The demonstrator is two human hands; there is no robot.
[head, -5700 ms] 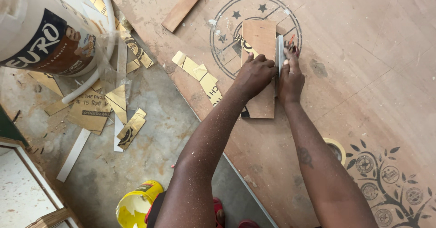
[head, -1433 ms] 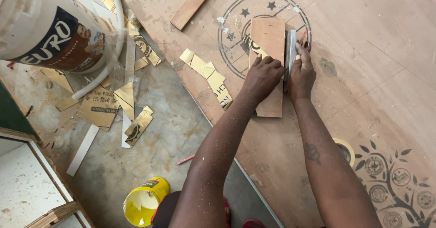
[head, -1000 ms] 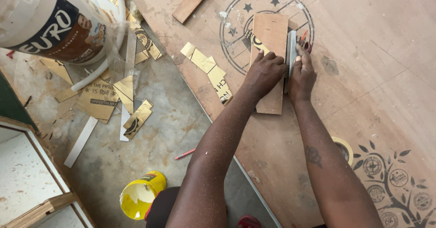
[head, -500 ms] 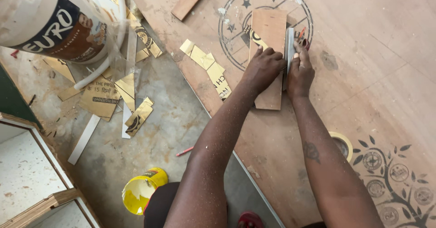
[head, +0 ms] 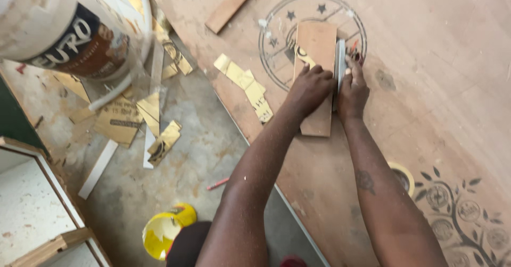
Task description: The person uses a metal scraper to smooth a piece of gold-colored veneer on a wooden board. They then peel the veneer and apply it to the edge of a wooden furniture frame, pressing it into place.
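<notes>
A large sheet of plywood (head: 436,86) is lying flat over a dusty concrete floor (head: 175,182), stamped with a round emblem with stars near the top and a tree-like design at the lower right.

Seen from above, a person is leaning over the sheet with both arms stretched forward. The left hand (head: 310,89) is pressing down on a small rectangular wooden board (head: 318,49), fingers curled and knuckles up; it is pinning the board flat rather than gripping it, probably to stop it sliding. The right hand (head: 351,89) is closing its fingers around a narrow grey metal tool (head: 339,59) running along the board's right edge, where the edge seems to be serving as a guide. Something small and red is showing at the fingertips; what it is cannot be made out.

Just left of the board, a row of gold-coloured offcuts (head: 246,83) is lying at the sheet's edge. More gold scraps (head: 159,139) and a white strip (head: 97,168) are littering the floor beyond. A large white bucket (head: 58,27) is filling the top left corner. A yellow tub (head: 165,232) is sitting near the person's knee, with a red pencil (head: 218,183) close by. A roll of tape (head: 402,174) is resting by the right forearm. White cabinet panels (head: 32,214) are standing at the lower left.
</notes>
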